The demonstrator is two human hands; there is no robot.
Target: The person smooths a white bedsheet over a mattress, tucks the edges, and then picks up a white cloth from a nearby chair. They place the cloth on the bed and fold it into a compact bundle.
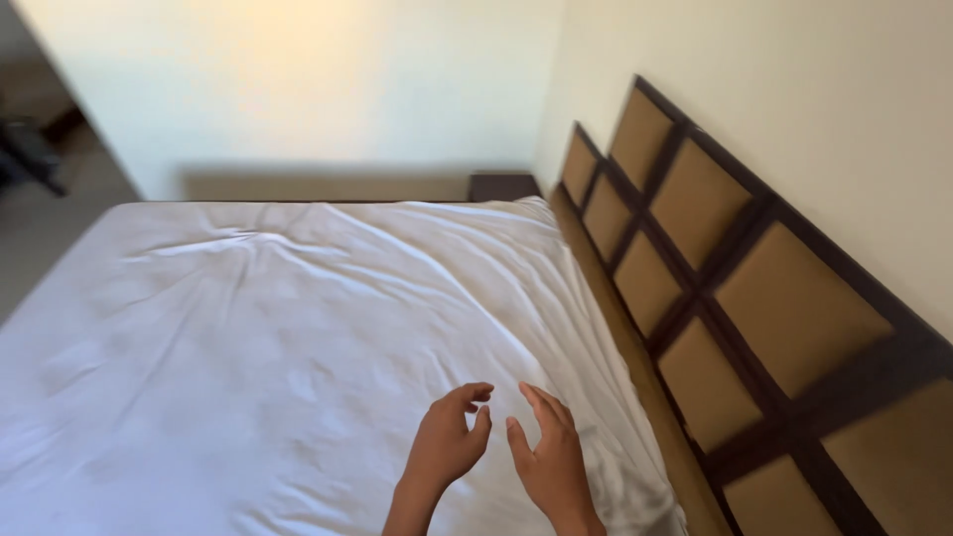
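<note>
White cotton sheet (298, 337): spread over the bed, creased in long diagonal folds, reaching the edge beside the headboard.
Left hand (445, 444): low over the sheet near that edge, fingers (475, 394) curled and apart, holding nothing; contact with the cloth cannot be told.
Right hand (549, 459): just beside the left, fingers loosely spread, empty.
Headboard (715, 288): dark wood frame, tan padded panels, close along the right.
Dark nightstand (503, 186): at the far corner.
Nothing lies between hands and sheet.

Bed (615, 347) against padded headboard (715, 268); wrinkled white sheet (278, 337) spread flat over mattress, creases running diagonally.
</note>
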